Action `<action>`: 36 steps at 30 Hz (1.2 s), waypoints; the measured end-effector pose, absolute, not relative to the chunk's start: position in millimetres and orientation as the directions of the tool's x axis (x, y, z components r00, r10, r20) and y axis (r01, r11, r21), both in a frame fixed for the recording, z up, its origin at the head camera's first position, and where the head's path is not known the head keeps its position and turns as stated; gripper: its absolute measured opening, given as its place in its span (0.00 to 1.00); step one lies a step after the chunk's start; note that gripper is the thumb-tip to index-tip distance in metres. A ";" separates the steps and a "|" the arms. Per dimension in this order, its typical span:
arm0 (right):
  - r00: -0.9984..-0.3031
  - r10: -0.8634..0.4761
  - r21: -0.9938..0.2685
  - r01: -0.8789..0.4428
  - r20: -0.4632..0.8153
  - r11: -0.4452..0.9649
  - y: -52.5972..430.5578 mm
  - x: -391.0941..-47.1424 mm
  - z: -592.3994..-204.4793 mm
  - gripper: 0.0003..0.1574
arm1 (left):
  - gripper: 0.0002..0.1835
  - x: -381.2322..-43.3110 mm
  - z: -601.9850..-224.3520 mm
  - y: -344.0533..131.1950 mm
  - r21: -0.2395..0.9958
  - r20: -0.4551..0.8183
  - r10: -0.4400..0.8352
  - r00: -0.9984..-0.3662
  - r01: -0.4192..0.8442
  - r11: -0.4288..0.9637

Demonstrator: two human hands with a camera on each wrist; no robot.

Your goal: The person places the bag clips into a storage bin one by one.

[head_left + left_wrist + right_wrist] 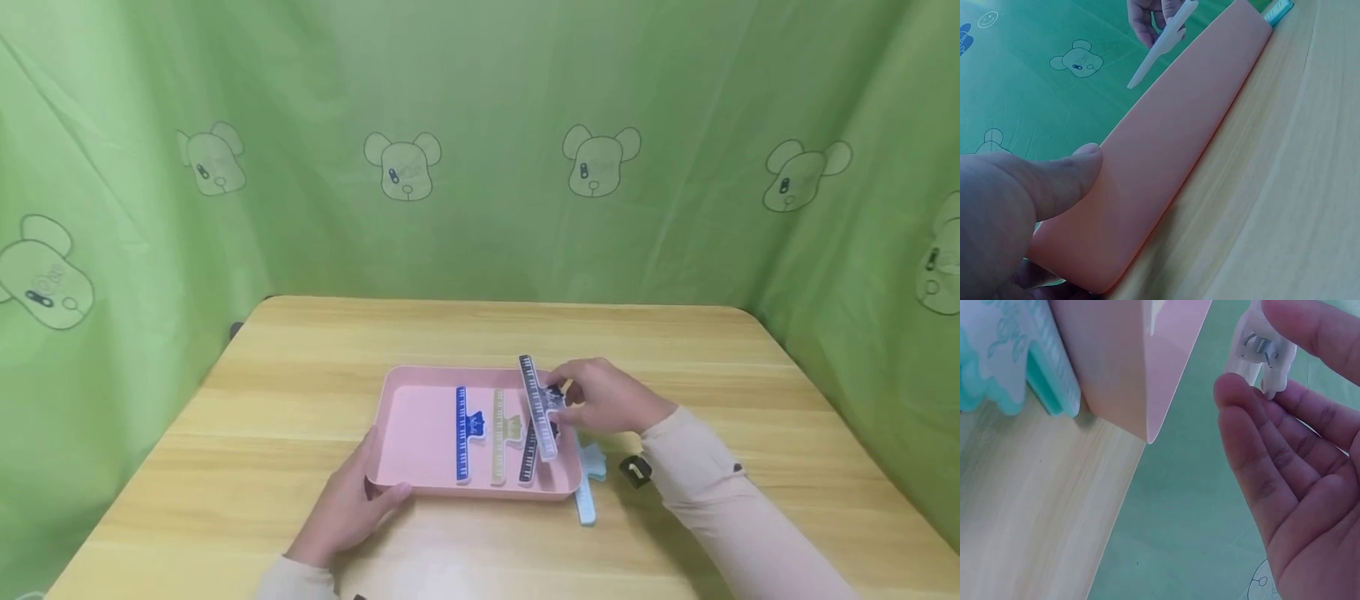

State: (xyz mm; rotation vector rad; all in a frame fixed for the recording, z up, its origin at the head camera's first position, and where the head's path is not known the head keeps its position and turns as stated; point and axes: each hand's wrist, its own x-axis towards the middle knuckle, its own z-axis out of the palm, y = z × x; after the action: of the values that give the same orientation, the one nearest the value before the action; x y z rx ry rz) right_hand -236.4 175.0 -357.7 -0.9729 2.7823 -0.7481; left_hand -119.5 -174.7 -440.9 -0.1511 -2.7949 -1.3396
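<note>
My left hand (347, 500) grips the near left corner of a pink tray (420, 433), with its thumb against the outer front wall (1154, 150). Above the tray's right end, my right hand (603, 396) pinches a spring clip (538, 408) with a dark piano-key strip. Its metal spring shows in the right wrist view between thumb and fingers. Inside the tray lie a blue clip (462, 442), a yellow-green clip (498, 450) and a black clip (528, 458), which the held clip partly covers.
Outside the tray's right wall a light-blue clip (587, 500) lies on the wooden table (247, 450). Close by my right wrist is a small black object (636, 471) with a white mark. A green curtain (495, 233) with bear-head prints stands behind the table.
</note>
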 end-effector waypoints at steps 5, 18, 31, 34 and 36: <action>-0.787 -0.613 -0.478 -0.567 0.072 0.671 170.3 -238.5 -354.8 0.29 | 0.51 -121.9 -440.6 -175.3 0.772 0.080 0.074 -0.994 0.109 0.626; -0.790 -0.610 -0.467 -0.561 0.058 0.683 160.9 -241.5 -353.7 0.30 | 0.51 -124.0 -441.8 -175.2 0.769 0.086 0.071 -0.994 0.111 0.629; -0.807 -0.591 -0.470 -0.526 0.014 0.708 152.1 -242.7 -354.3 0.31 | 0.51 -119.5 -441.9 -174.7 0.776 0.072 0.060 -0.996 0.094 0.624; -0.799 -0.601 -0.466 -0.541 0.025 0.700 150.3 -243.4 -354.1 0.31 | 0.51 -120.0 -442.1 -174.9 0.776 0.079 0.063 -0.995 0.101 0.622; -0.791 -0.611 -0.465 -0.553 0.033 0.691 149.1 -244.2 -354.5 0.31 | 0.51 -120.2 -443.2 -175.3 0.775 0.083 0.064 -0.995 0.105 0.623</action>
State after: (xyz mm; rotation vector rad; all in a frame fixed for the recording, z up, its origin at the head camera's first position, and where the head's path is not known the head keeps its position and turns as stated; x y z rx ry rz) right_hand -244.2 149.1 -354.5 -0.9595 2.7732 -0.7012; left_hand -120.2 -175.3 -443.2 -0.1447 -2.7869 -1.3366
